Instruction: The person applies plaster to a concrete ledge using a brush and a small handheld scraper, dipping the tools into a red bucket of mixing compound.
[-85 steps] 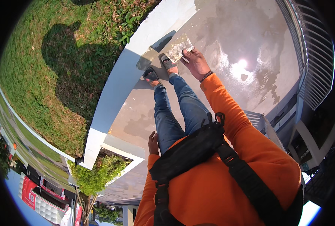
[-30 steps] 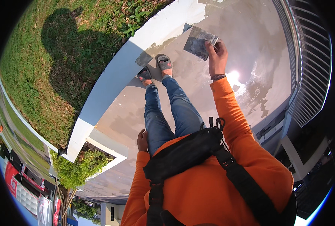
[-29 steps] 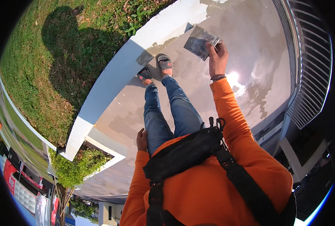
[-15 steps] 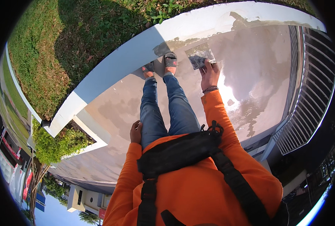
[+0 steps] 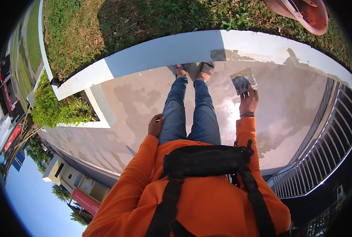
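My right hand (image 5: 248,101) grips the lower edge of a flat, roughly square grey plate (image 5: 244,82), its face smeared with what looks like grey cement. The plate is held out above the wet-looking paved floor, to the right of my feet and apart from the low white wall (image 5: 164,53). My left hand (image 5: 156,125) rests against my left thigh, empty, its fingers loosely bent and apart. Grey damp-looking patches (image 5: 226,55) mark the wall's inner side beyond my feet.
A reddish tub (image 5: 312,17) with something long lying across it stands on the grass at the far right. Metal railings (image 5: 322,146) line the right side. A planter with a green shrub (image 5: 61,104) juts in at the left. Sunlight glares off the floor (image 5: 279,102).
My view has shifted, bringing the reddish tub into sight at the top right. My right hand still holds the plate; my left hand stays by my thigh.
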Available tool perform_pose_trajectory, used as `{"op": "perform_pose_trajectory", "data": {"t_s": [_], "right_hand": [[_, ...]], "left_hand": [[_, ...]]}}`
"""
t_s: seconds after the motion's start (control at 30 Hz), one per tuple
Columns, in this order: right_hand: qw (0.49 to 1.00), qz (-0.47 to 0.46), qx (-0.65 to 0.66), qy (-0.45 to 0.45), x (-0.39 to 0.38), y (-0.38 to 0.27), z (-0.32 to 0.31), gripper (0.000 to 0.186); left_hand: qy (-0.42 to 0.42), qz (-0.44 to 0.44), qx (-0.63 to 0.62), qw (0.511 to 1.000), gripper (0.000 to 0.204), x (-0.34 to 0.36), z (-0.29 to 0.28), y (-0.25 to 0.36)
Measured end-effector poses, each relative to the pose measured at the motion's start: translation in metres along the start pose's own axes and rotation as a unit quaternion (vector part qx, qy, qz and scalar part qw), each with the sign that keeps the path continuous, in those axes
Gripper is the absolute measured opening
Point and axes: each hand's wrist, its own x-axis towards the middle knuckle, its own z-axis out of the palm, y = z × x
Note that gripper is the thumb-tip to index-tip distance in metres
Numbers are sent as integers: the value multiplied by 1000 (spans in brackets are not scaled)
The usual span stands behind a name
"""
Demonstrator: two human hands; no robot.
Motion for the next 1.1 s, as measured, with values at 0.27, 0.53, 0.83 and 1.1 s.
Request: {"op": "perform_pose_trajectory", "data": {"t_s": [0.27,0.53,0.83,1.1], "right_hand": [[999,16,-44,-13,-18,9,18,15],[995,21,-90,-31,-34,28,33,19],[997,11,-24,74,-63,24,54,18],[989,-10,148,-3,-67,-64,32,17]], "left_hand": [[0,-17,12,1000,43,4,-6,0],[-16,-22,-23,999,42,15,-19,-7],[-39,-9,-54,998,44,39,-44,-33],[-37,-9,-113,993,44,63,-62,-53]]}}
